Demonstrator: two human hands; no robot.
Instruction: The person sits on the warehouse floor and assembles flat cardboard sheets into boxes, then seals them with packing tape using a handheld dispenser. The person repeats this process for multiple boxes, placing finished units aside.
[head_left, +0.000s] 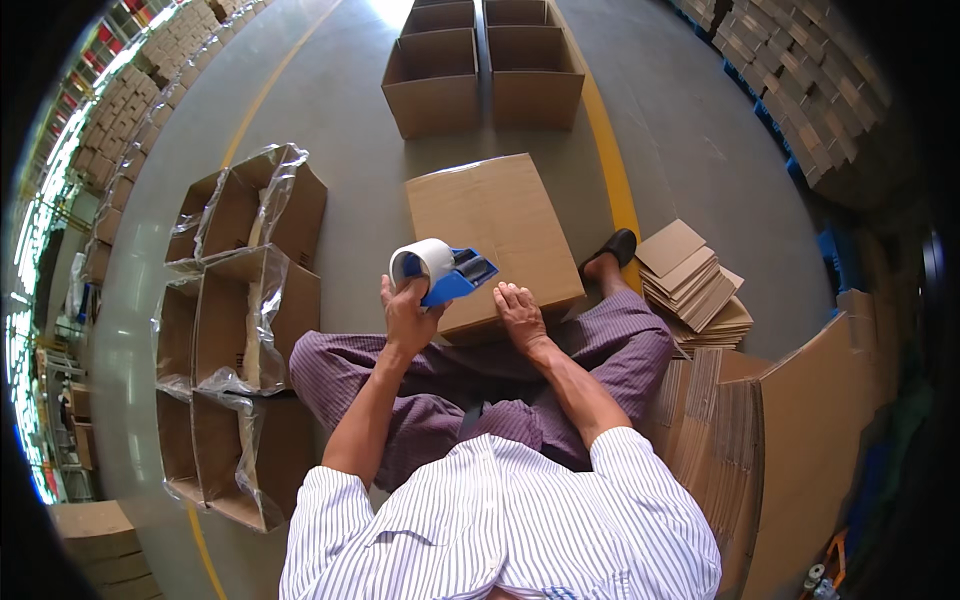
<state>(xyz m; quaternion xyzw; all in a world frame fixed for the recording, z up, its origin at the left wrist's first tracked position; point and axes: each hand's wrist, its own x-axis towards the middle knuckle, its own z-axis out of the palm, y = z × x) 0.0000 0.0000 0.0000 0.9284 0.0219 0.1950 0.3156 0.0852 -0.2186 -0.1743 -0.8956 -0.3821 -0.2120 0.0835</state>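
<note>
A closed cardboard box (490,215) sits on the floor in front of my crossed legs, with a shiny strip along its far edge. My left hand (408,318) is wrapped round a blue tape dispenser (455,285) carrying a wide roll of whitish tape (422,258). The dispenser is held over the box's near left part. On the near side of the box top lies my right hand (521,318), fingers stretched out flat and nothing visible in them. The left palm and the dispenser's grip are partly hidden.
Open boxes with clear plastic liners (240,320) stand at my left. More open boxes (432,85) are ahead. At my right are a pile of cardboard sheets (695,280) and a stack of flattened boxes (725,430). Stacked cardboard on blue pallets (800,90) stands far right.
</note>
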